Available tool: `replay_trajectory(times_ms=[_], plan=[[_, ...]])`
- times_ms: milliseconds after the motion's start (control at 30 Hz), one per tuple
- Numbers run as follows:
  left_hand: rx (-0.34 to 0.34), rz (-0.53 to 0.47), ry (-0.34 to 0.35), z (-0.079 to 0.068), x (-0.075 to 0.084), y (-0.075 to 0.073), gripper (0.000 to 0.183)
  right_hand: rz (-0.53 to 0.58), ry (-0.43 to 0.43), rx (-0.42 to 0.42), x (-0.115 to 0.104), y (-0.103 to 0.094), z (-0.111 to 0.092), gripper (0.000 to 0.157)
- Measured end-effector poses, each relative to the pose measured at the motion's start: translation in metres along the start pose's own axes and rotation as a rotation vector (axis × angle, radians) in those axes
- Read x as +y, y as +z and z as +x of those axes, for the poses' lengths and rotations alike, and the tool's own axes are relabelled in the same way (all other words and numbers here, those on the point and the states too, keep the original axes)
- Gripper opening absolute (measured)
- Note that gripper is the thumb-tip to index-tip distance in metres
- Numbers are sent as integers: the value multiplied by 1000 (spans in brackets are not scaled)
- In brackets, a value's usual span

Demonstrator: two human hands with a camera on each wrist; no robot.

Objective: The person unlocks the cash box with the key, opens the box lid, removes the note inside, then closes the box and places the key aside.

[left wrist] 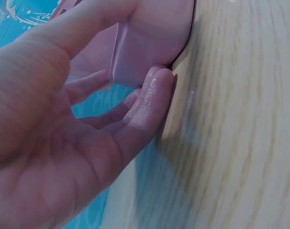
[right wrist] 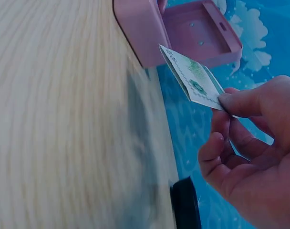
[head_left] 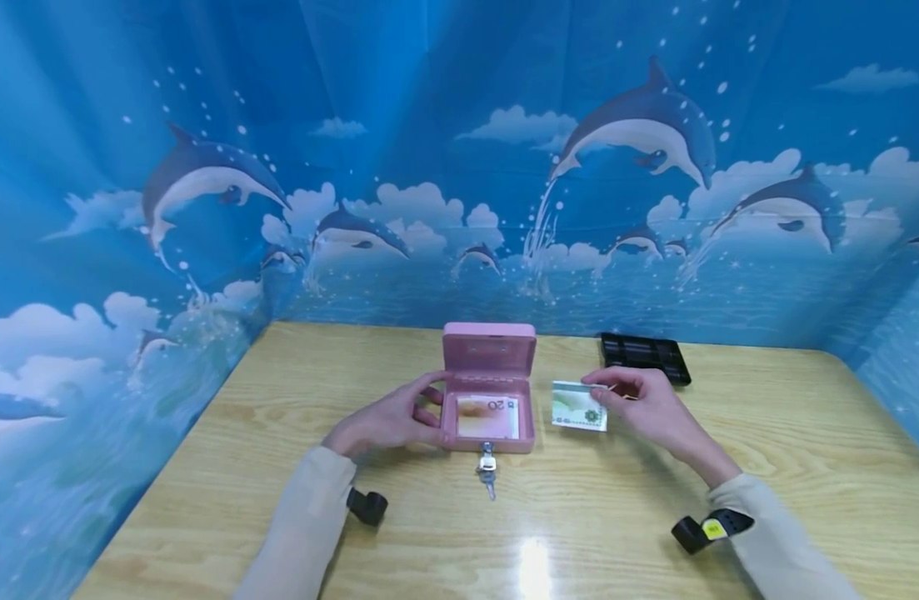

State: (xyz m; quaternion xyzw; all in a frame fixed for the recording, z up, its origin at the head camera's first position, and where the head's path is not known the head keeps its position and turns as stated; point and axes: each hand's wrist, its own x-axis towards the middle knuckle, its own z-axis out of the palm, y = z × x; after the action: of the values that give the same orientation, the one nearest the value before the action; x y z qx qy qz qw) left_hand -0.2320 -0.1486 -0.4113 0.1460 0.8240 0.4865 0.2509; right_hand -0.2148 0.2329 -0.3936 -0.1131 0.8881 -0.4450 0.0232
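Observation:
A pink metal cash box (head_left: 517, 447) stands on the table with its lid (head_left: 489, 354) raised. Inside lies a banknote (head_left: 489, 418) marked 20, and keys (head_left: 487, 467) hang from the lock at the front. My left hand (head_left: 392, 417) holds the box by its left side, thumb at the front corner and index finger toward the back. In the left wrist view the lower fingers lie against the box's side wall (left wrist: 154, 43). Right of the box, my right hand (head_left: 650, 408) pinches a folded green-and-white banknote (head_left: 577, 407) between thumb and fingers, above the table.
A black compartment tray (head_left: 646, 354) lies at the back right, behind my right hand. The wooden table (head_left: 601, 517) ends at a blue curtain (head_left: 429, 283) printed with dolphins.

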Motion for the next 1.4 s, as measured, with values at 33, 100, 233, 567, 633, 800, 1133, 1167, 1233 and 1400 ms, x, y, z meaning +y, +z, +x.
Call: replay_trajectory(times_ms=[33,100,233,567,633,800,1133,1167,1233,1400], plan=[[-1,-2,0,0,0,0,96,-5,0,1,2,-1,0,24],[0,-3,-2,0,1,0,96,-18,8,6,6,-3,0,25],[5,5,-11,0,3,0,94,-41,19,11,10,-6,0,25],[57,77,-32,0,9,2,92,-223,-72,17,27,-3,10,19],[58,76,-29,1,8,2,92,-285,-126,28,30,-2,12,18],[58,68,-30,1,7,2,92,-368,-245,43,33,0,17,19],[50,76,-21,1,8,4,94,-425,-270,3,32,1,22,16],[46,75,-19,1,8,4,94,-428,-264,-4,32,1,22,16],[37,70,-14,1,8,4,94,-436,-252,-17,31,1,23,15],[34,70,-18,1,8,4,94,-463,-222,-41,31,1,25,13]])
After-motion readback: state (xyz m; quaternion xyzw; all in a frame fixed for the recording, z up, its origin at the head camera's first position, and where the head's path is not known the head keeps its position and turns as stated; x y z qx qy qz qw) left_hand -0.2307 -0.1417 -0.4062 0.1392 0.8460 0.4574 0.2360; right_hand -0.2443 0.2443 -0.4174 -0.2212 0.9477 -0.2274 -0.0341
